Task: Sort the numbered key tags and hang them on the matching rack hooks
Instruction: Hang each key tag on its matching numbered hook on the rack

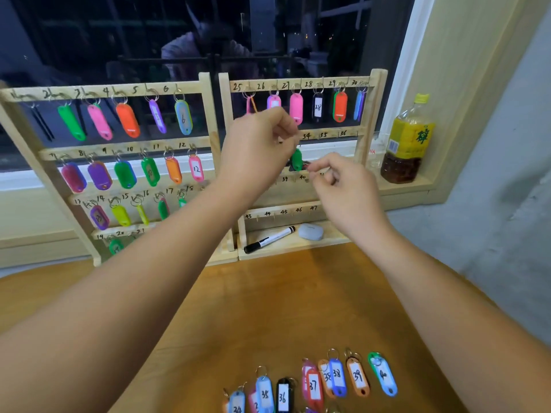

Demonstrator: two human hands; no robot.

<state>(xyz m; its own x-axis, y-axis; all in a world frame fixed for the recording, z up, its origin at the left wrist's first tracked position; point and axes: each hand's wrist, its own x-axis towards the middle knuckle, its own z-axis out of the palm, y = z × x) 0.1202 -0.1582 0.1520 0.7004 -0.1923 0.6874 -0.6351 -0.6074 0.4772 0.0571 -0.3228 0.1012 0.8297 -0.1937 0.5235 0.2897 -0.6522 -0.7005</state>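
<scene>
Two wooden racks with numbered hooks stand at the table's back: the left rack (205, 114) is hung with several coloured tags, the right rack (374, 102) has tags on hooks 25 to 30. My left hand (256, 147) is raised in front of the right rack's second row, fingers pinched at the top of a green key tag (297, 159) that dangles below it. My right hand (343, 186) pinches near the tag's lower end, by the row marked 39 and 40. Several numbered tags (313, 386) lie on the table's near edge, reading 35 to 40.
A black marker (269, 239) and a small grey case (311, 231) lie on the right rack's base shelf. A bottle of brown drink (407, 141) stands on the sill at the right. The wooden table (268, 308) spans the foreground; a dark window is behind the racks.
</scene>
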